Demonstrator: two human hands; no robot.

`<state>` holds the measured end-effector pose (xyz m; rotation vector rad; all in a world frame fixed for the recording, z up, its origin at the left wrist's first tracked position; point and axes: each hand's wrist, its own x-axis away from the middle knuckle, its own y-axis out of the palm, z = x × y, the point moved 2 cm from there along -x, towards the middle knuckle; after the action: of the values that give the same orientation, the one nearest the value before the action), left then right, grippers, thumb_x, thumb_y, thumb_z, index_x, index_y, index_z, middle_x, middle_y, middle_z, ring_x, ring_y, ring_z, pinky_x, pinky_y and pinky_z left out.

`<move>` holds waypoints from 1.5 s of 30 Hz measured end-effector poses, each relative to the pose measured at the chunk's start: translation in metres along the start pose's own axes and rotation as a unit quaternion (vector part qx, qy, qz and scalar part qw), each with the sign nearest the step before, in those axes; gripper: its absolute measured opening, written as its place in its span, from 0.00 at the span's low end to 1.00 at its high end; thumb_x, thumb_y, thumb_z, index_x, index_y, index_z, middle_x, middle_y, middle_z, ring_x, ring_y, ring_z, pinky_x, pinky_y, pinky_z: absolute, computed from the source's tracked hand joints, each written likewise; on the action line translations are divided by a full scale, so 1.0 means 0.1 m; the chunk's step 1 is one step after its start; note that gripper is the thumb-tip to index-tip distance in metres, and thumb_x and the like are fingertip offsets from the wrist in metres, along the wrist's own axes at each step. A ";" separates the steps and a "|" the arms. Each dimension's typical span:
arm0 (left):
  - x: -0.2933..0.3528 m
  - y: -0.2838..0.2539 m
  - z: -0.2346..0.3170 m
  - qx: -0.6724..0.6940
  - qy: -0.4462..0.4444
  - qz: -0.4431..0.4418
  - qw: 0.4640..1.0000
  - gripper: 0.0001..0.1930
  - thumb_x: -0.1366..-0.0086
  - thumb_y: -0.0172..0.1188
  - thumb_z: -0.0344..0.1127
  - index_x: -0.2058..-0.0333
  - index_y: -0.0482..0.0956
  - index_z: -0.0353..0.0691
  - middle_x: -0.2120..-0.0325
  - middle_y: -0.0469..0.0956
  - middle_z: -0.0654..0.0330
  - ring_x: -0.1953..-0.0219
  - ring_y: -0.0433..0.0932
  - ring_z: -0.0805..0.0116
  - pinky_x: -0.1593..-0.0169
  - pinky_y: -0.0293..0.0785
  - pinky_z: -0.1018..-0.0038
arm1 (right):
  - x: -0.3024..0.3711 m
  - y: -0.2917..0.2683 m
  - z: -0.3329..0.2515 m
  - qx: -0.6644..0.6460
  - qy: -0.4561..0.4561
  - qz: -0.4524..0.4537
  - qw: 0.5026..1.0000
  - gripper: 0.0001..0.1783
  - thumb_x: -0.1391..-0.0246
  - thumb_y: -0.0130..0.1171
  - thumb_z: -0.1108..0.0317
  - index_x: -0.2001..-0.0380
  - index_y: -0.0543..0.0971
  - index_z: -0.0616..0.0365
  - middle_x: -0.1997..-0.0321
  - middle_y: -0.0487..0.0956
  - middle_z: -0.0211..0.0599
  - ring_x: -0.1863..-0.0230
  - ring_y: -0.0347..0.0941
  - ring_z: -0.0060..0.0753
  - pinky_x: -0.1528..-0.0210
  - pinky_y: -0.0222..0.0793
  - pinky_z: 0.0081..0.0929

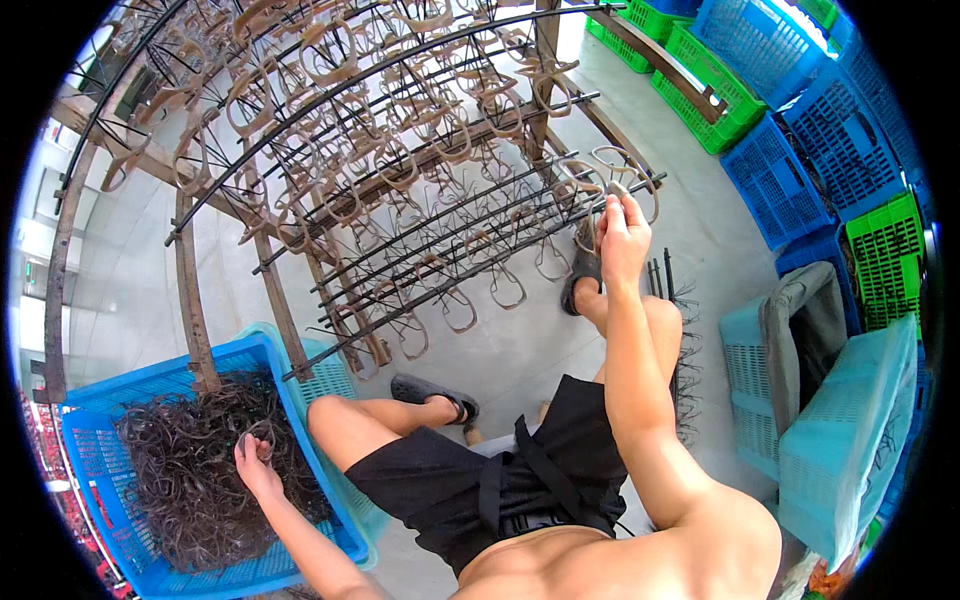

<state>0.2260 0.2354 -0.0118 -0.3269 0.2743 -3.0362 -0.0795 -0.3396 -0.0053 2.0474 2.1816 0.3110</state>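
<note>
Up at the near end of the wooden drying rack [190, 300], the right hand [622, 235] is raised with its fingers pinched around a pale strap loop [612, 170], holding it against the tip of one of the long black rods [440, 255] that run slantwise from upper left down to lower right. The loop lies just above and ahead of the fingertips, at the free end of the rod, so the rod's long axis points almost straight at the hand. Many similar loops already hang along the neighbouring rods. Down at the lower left, the left hand [256, 462] sits in the blue crate [100, 500], resting on a heap of dark, tangled straps [190, 480]; its fingers curl round a single loop from the pile, though how firmly they grip it I cannot tell. The two hands are well apart, with the person's bent knees between them. The right hand is far nearer to the rod ends, the left far nearer to the supply. Stacked blue and green crates [780, 180] stand to the right on the concrete floor [520, 350].
</note>
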 end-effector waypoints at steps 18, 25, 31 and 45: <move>0.65 0.24 0.40 0.159 0.144 -0.004 0.977 0.11 0.33 0.48 0.35 0.56 0.69 0.39 0.63 0.76 0.57 0.71 0.73 0.74 0.60 0.72 0.76 | -0.07 0.05 0.15 -0.134 0.078 -0.059 0.986 0.07 0.43 0.52 0.67 0.69 0.76 0.57 0.86 0.65 0.21 0.90 0.54 0.13 0.90 0.46 0.16; 0.97 0.65 0.52 -0.021 0.258 0.016 0.966 0.18 0.33 0.47 0.32 0.45 0.63 0.39 0.66 0.74 0.60 0.73 0.65 0.80 0.66 0.64 0.81 | 0.01 0.12 0.19 -0.008 0.001 -0.087 0.996 0.08 0.43 0.53 0.67 0.67 0.78 0.60 0.83 0.65 0.17 0.84 0.54 0.08 0.84 0.48 0.14; 1.00 0.68 0.52 0.042 0.223 0.022 0.974 0.15 0.33 0.48 0.32 0.49 0.66 0.37 0.71 0.71 0.64 0.75 0.60 0.80 0.66 0.62 0.81 | -0.02 0.08 0.22 0.090 -0.062 -0.103 0.989 0.09 0.45 0.54 0.68 0.65 0.78 0.63 0.79 0.68 0.15 0.77 0.56 0.09 0.77 0.51 0.14; 0.95 0.26 0.46 0.449 0.072 -0.072 0.887 0.05 0.37 0.48 0.31 0.64 0.69 0.38 0.84 0.57 0.68 0.85 0.54 0.76 0.73 0.59 0.76 | -0.11 0.13 0.25 0.203 -0.139 -0.030 0.969 0.13 0.44 0.52 0.65 0.63 0.77 0.64 0.76 0.75 0.30 0.72 0.67 0.22 0.69 0.63 0.23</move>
<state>0.1452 0.1928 0.0471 -0.0400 -1.1610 -2.9110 -0.0602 -0.3481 -0.0267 2.0467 2.2607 -0.4415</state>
